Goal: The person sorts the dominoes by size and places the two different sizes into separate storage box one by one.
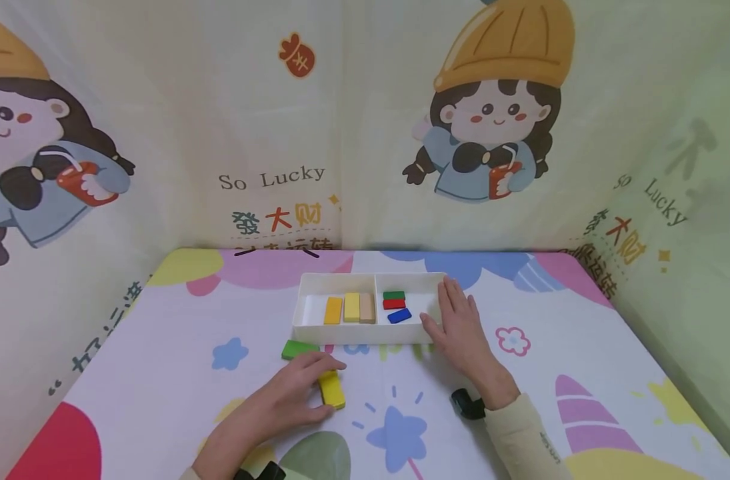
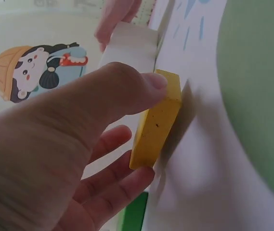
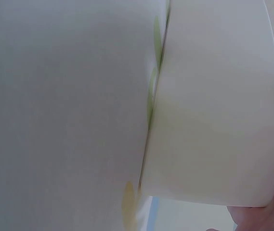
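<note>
My left hand [image 1: 283,397] pinches a yellow block [image 2: 157,127] end to end between thumb and fingertips, close above the table. A green block [image 1: 295,348] lies just beyond that hand, partly behind its fingers. My right hand [image 1: 468,343] holds the right end of a white two-part box [image 1: 353,335], its fingers along the end wall and its thumb over the front rim. In the box's left compartment are an orange block [image 1: 333,311], a pale yellow block [image 1: 352,307] and a tan block [image 1: 367,309]. The right one has green [image 1: 393,295], red [image 1: 394,304] and blue [image 1: 399,316] blocks.
A white tablecloth [image 1: 179,347] with coloured prints covers the table. Printed curtains [image 1: 377,133] stand behind it and along both sides. Each wrist wears a small black camera, the right one [image 1: 467,404] near the table surface.
</note>
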The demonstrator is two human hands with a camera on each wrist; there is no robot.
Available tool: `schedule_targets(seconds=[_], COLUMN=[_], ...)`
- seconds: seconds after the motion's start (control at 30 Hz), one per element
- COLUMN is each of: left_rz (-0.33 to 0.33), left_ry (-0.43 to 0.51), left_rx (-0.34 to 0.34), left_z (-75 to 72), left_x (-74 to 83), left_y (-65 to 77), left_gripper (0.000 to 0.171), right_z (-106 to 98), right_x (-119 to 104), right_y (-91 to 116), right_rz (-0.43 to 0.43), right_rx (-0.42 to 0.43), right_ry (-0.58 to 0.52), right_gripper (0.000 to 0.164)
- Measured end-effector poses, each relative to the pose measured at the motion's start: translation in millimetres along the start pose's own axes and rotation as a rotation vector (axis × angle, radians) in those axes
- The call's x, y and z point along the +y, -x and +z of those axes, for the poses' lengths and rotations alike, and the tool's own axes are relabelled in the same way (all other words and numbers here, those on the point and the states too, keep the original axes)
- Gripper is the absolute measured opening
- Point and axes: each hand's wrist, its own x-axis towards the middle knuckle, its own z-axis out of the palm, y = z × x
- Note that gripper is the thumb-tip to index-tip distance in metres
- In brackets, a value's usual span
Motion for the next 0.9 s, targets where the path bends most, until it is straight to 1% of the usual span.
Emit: schedule_targets(seconds=[0.2,0.37,0.47,0.63,0.8,0.9], left_rz=[0.051,0.109,0.123,0.099,0.038,0.008], left_ry=[0.001,-0.017,-0.015,-0.015,-0.011,-0.010], left_rx=[-0.034,-0.042,-0.050,-0.087,-0.123,-0.130], left_z=[-1.8,-3.3,-2.6,1.3,4.6,5.8], left_x=[2.0,3.7,2.9,1.2,0.4,0.0], left_y=[-15.4,-26.5,-31.0,-33.2,-33.8,-33.4], left_gripper=[0.052,0.051,0.049,0.049,0.058,0.062], right_z=[1,4,2,2,4,5], right_x=[0,-1,-2,-2,-1,0], right_y=[-2,-2,-2,-2,-2,-3], right_rz=[0.011,0.013,0.018,0.028,0.027,0.020], right_rx=[-0.001,0.009,0.017,0.023,0.010,0.009], right_ry=[-0.018,-0.019,-0.010,-0.001,-0.006,-0.008], right_gripper=[0.079,0.078,0.077,0.078,0.078,0.078])
